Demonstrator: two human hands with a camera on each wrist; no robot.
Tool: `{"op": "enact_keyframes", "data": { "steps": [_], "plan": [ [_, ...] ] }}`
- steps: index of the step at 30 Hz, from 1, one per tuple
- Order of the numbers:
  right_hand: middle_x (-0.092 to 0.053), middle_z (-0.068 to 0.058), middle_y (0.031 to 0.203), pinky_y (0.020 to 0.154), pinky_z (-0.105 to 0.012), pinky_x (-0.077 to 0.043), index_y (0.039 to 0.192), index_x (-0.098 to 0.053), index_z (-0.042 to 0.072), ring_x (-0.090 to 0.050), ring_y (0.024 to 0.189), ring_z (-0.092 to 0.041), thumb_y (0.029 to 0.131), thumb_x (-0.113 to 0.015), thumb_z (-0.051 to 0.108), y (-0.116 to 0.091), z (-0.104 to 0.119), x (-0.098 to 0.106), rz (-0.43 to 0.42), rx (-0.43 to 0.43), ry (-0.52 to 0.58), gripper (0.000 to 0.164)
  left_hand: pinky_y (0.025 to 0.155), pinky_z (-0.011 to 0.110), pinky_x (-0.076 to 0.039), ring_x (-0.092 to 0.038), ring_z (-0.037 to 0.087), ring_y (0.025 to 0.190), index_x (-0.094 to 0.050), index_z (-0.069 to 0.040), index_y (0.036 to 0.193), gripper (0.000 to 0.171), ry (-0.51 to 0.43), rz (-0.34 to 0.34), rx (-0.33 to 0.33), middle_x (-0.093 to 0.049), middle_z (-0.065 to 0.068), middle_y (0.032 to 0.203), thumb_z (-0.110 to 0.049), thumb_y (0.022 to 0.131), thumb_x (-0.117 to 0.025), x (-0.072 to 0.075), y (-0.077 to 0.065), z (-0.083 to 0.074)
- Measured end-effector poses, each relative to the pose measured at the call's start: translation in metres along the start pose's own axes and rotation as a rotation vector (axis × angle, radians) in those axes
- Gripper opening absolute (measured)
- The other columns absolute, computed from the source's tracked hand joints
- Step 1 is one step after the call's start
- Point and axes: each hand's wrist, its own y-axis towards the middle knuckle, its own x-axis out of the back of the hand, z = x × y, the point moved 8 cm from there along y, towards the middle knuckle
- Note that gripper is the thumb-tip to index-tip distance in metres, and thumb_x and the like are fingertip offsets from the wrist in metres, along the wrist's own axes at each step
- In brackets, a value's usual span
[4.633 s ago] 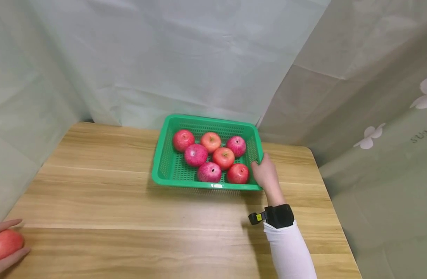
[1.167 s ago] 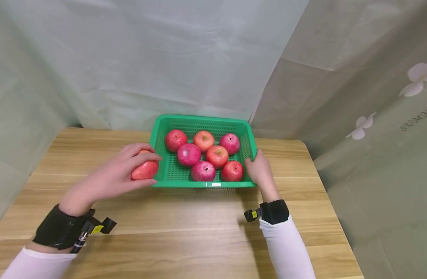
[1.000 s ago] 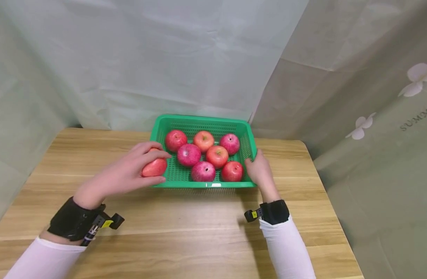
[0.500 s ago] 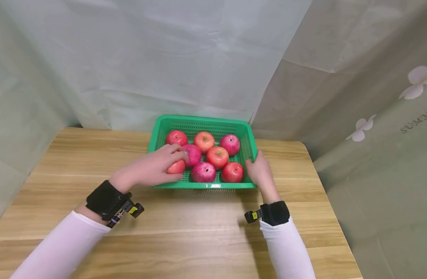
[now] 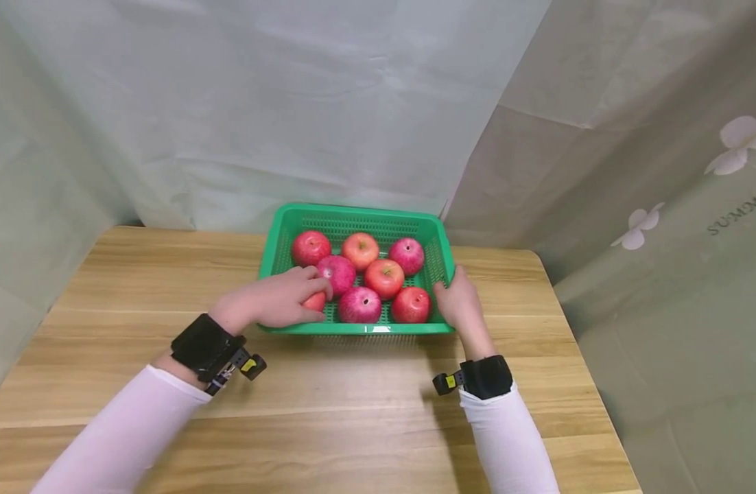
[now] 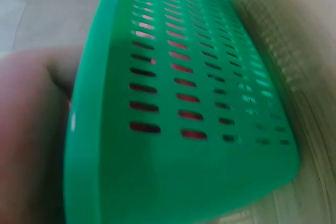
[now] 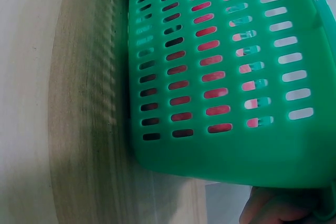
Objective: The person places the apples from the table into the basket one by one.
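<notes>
A green plastic basket (image 5: pixel 378 214) with slotted walls stands toward the back of the table, several red and pink apples (image 5: pixel 385 277) inside it. My left hand (image 5: pixel 284 298) reaches over the basket's left front corner, its fingers curled round a red apple (image 5: pixel 315 302) low in the basket, most of that apple hidden behind the fingers. Beside it lie a dark pink apple (image 5: pixel 337 274) and another pink apple (image 5: pixel 360 304). My right hand (image 5: pixel 459 300) grips the basket's right rim near the front corner. In the right wrist view its fingers (image 7: pixel 273 205) show below the basket's corner.
The wooden table (image 5: pixel 341 418) stretches in front of the basket and to both sides. A pale cloth (image 5: pixel 328 103) hangs right behind it, and a printed curtain (image 5: pixel 650 309) hangs along the right edge. Each wrist carries a black strap with a small camera.
My left hand came from the table's left side with the apple, crossed the basket's left rim and lowered it among the others. My right hand has kept its grip on the rim.
</notes>
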Motion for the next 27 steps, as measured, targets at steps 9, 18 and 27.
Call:
{"op": "enact_keyframes", "data": {
  "steps": [9,18,27],
  "plan": [
    [-0.062,-0.026,0.130,0.088,-0.052,-0.058,0.153,-0.038,-0.003,-0.064,0.112,-0.038,0.108,-0.052,0.024,0.001,-0.001,-0.002,0.004,-0.009,0.006,0.055,0.093,0.050,-0.052,-0.055,0.031,0.109,-0.070,-0.014,0.120,0.031,0.027,0.054,0.034,-0.058,0.009,0.119,-0.035,0.097,-0.068,-0.007,0.005,0.000],
    [-0.062,-0.026,0.130,0.086,-0.052,-0.058,0.153,-0.038,-0.003,-0.065,0.110,-0.038,0.108,-0.051,0.025,0.000,-0.002,-0.001,-0.008,0.000,-0.001,0.055,0.090,0.048,-0.051,-0.053,0.029,0.109,-0.072,-0.014,0.126,0.034,0.004,0.078,0.068,-0.057,0.009,0.121,-0.027,0.096,-0.060,-0.012,0.008,0.004],
    [-0.063,-0.025,0.127,0.084,-0.051,-0.058,0.151,-0.040,-0.003,-0.065,0.108,-0.037,0.107,-0.051,0.025,0.000,-0.002,-0.002,-0.012,0.003,-0.007,0.053,0.094,0.052,-0.053,-0.058,0.028,0.107,-0.073,-0.015,0.136,0.039,-0.001,0.091,0.074,-0.061,0.013,0.124,-0.027,0.099,-0.071,-0.012,0.008,0.003]
  ]
}}
